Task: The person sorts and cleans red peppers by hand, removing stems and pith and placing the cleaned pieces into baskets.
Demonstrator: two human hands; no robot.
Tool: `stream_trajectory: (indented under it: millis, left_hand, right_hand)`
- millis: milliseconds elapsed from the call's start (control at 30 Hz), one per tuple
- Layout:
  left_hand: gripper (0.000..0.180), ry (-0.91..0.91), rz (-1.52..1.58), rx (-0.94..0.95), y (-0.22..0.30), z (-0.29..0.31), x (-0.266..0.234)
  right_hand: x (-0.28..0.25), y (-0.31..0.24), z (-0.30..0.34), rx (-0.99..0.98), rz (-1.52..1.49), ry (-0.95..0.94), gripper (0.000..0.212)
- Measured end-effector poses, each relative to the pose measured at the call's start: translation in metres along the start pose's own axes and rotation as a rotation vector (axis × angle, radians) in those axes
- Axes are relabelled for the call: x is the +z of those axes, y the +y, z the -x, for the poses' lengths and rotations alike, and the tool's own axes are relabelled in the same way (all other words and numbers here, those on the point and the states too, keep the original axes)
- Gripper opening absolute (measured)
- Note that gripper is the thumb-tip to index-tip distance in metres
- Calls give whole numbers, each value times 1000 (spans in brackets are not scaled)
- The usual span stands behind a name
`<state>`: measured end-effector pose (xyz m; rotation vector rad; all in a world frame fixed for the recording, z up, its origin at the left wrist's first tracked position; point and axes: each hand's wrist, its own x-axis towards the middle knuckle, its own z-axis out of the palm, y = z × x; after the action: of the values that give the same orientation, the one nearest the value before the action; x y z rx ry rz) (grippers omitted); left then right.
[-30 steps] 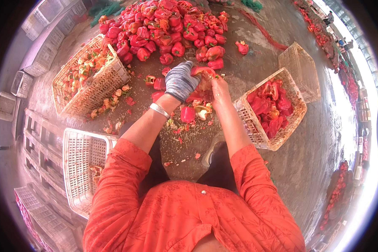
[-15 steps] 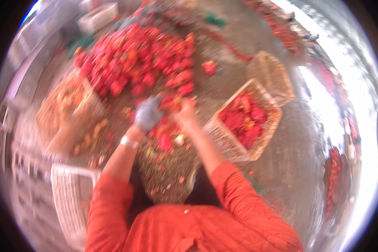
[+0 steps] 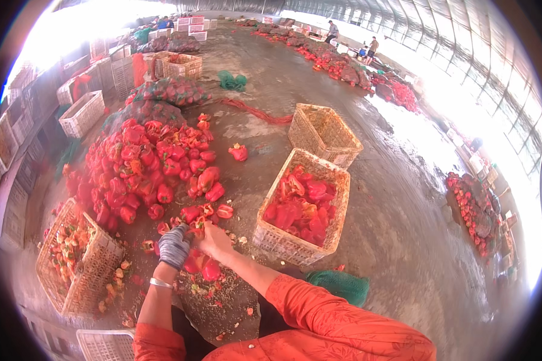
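Note:
My left hand (image 3: pixel 174 248), in a grey glove with a silver bangle at the wrist, is closed on a red bell pepper (image 3: pixel 194 232) low in front of me. From the other side my bare right hand (image 3: pixel 215 239) meets it, its fingers curled against the same pepper; their tips are partly hidden. Pepper pieces (image 3: pixel 209 269) lie just below the hands. Beyond them spreads a big heap of red bell peppers (image 3: pixel 140 165). To the right, a woven plastic crate (image 3: pixel 270 237) holds opened red peppers (image 3: pixel 301 207).
At the left, a tilted crate (image 3: pixel 99 265) holds pepper cores and scraps (image 3: pixel 71 246). An upright crate (image 3: pixel 325 129) stands behind the pepper crate. Green netting (image 3: pixel 340 287) lies by my right elbow. Net sacks (image 3: pixel 168 90), stacked crates and several people (image 3: pixel 372 47) are farther off.
The view has tilted upward and sharpened, bringing the far end of the building into sight. My hands stay together at a pepper, now appearing lower and farther left in the picture.

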<state>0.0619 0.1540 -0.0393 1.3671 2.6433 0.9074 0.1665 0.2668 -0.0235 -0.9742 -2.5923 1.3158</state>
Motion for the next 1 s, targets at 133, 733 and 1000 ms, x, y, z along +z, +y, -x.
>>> stream_trajectory:
  millis: [133, 733, 1000]
  left_hand:
    - [30, -117, 81, -3, -5, -1, 2]
    - [26, -100, 665, -185, -10, -5, 13]
    - [23, -100, 810, -230, -2, 4, -3]
  right_hand:
    - [9, 7, -2, -113, 71, 96, 41]
    - [2, -1, 0, -306, 14, 206, 30]
    - [-1, 12, -9, -528, -150, 144, 41]
